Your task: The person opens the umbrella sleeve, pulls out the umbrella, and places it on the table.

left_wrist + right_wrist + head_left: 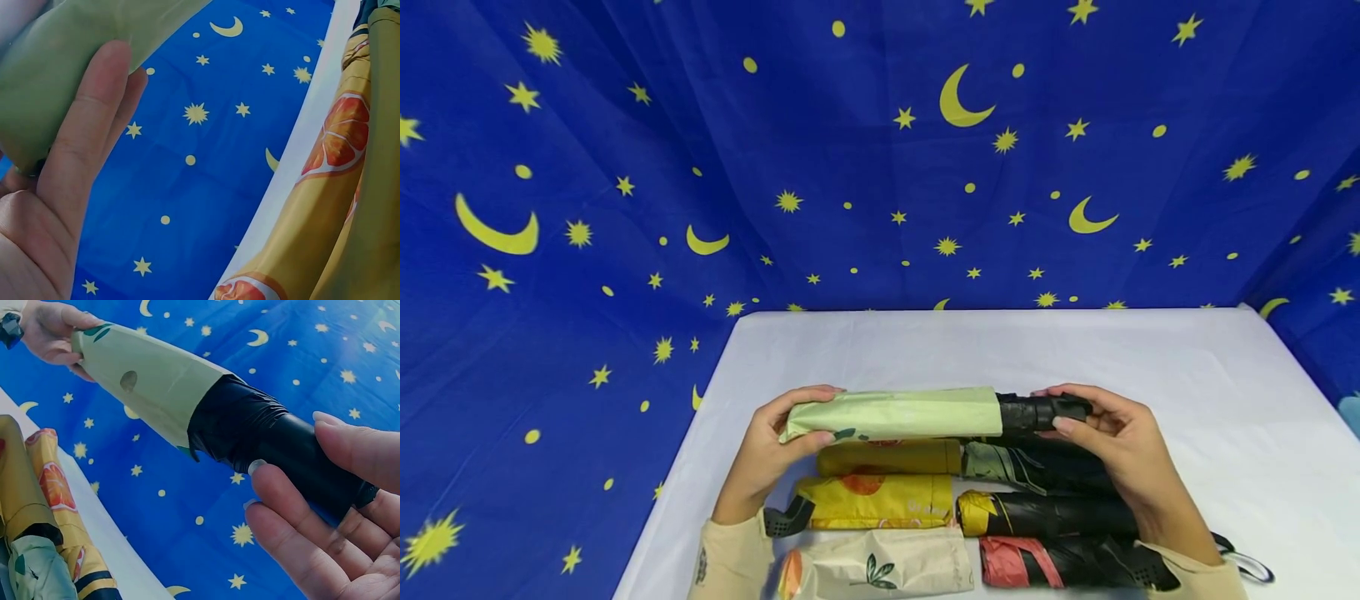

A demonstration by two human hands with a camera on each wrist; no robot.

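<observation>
A folded umbrella with a black handle end lies level above the table, most of its length inside a light green sleeve. My left hand grips the closed end of the sleeve, thumb below and fingers above. At the other end my right hand pinches the black handle between thumb and fingers. In the right wrist view the umbrella's black fabric comes out of the sleeve's mouth, and the right thumb and fingers lie on either side of the handle. Green sleeve fabric fills the left hand in the left wrist view.
Below the hands, a yellow sleeve with orange prints and a beige sleeve with a leaf lie in a column. Beside them are black folded umbrellas, one with a red end. A starred blue cloth surrounds the white table.
</observation>
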